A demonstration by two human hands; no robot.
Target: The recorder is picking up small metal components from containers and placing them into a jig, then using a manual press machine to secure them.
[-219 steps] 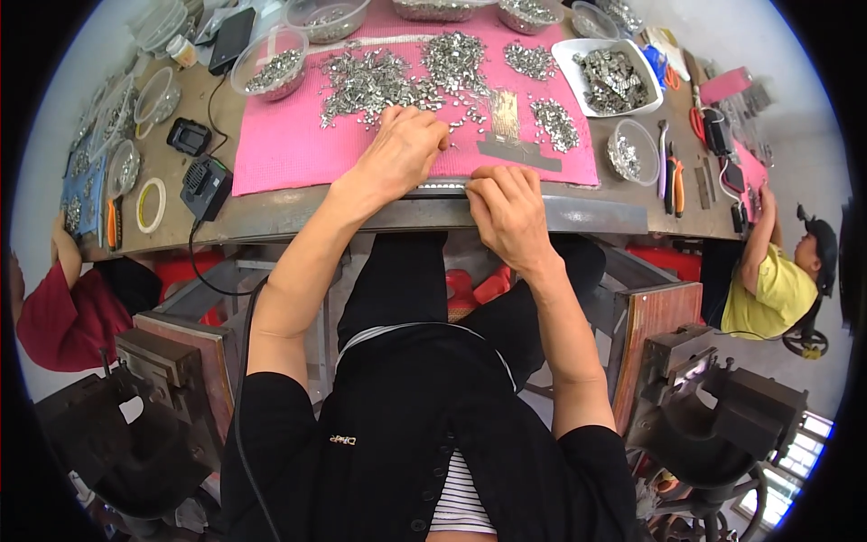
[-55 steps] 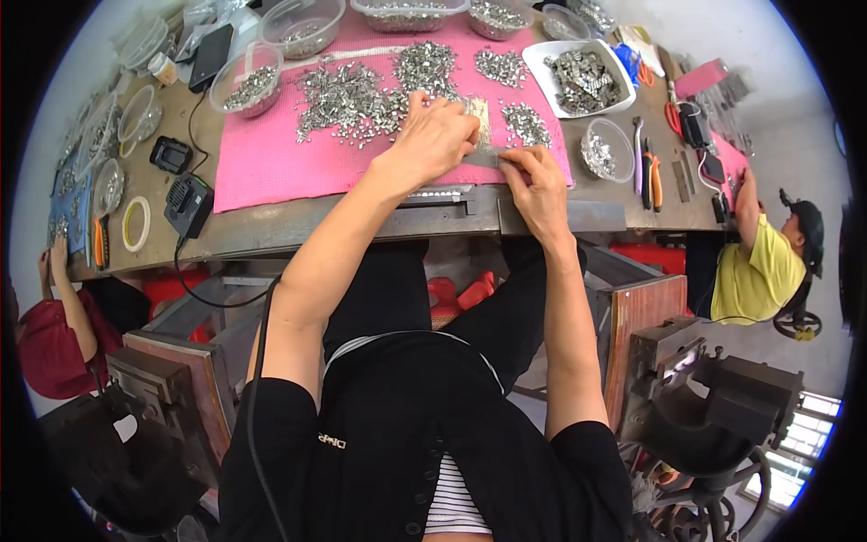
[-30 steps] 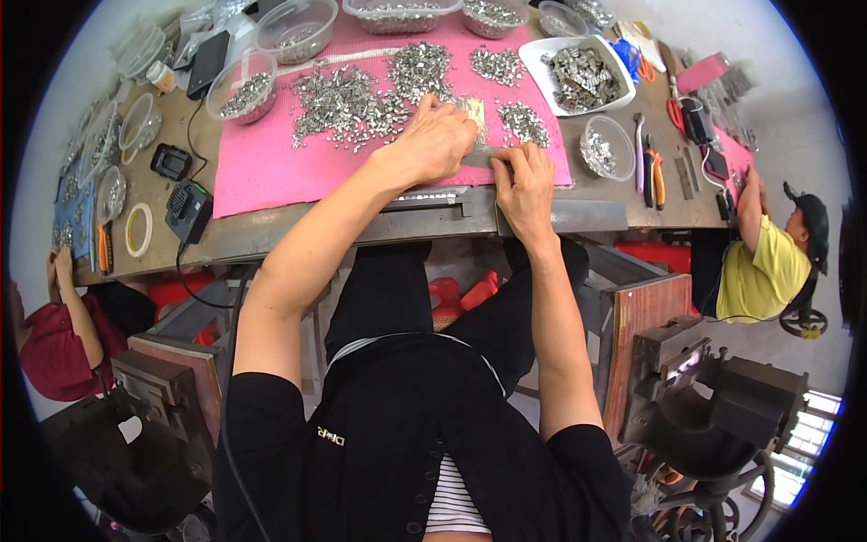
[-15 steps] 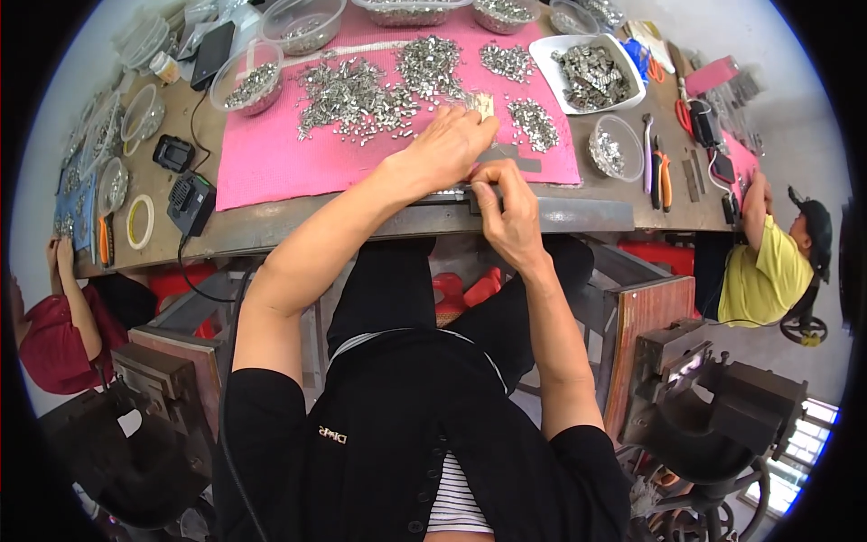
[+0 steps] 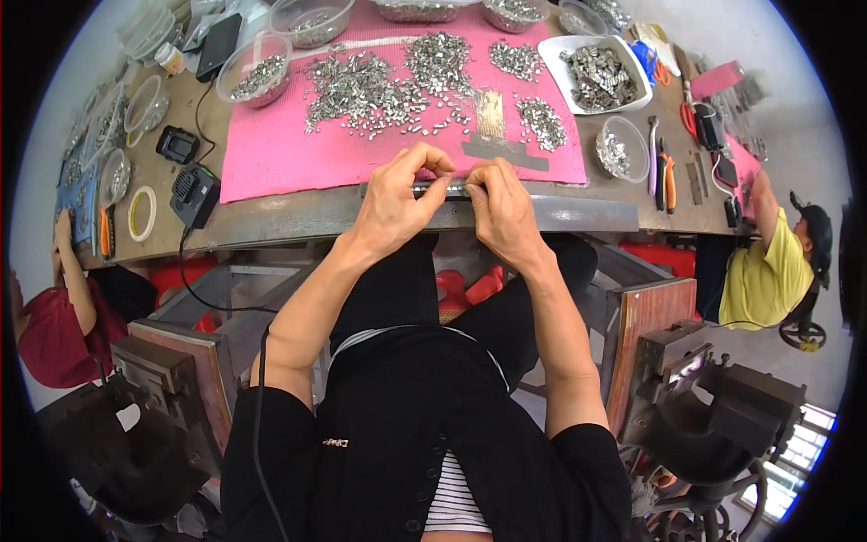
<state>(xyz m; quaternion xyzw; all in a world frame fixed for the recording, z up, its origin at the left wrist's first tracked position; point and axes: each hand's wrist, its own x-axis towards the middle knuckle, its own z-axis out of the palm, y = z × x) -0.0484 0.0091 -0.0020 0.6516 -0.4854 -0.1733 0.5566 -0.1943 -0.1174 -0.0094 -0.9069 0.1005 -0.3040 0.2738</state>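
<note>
At the bench's front edge lies a narrow dark strip (image 5: 442, 191) with a row of small shiny metal pieces along it. My left hand (image 5: 397, 203) is over its left part, thumb and forefinger drawn together in a pinch; whatever is between them is too small to make out. On the strip's right end rests my right hand (image 5: 499, 210), closed, with its fingertips hiding what they hold. Just beyond are a tan pad (image 5: 489, 116) and a flat grey bar (image 5: 506, 155). Loose small metal pieces (image 5: 361, 95) lie heaped on the pink mat (image 5: 262, 163).
Clear tubs (image 5: 256, 70) of metal parts line the back, beside a white tray (image 5: 593, 74). Orange-handled pliers (image 5: 666, 181) lie to the right, a black charger-like box (image 5: 193, 197) to the left. Co-workers sit at both sides, one in a yellow shirt (image 5: 768, 275).
My left hand has come back from the tan pad toward me and left, to the strip, uncovering the pad and grey bar. My right hand stays at the strip's right end.
</note>
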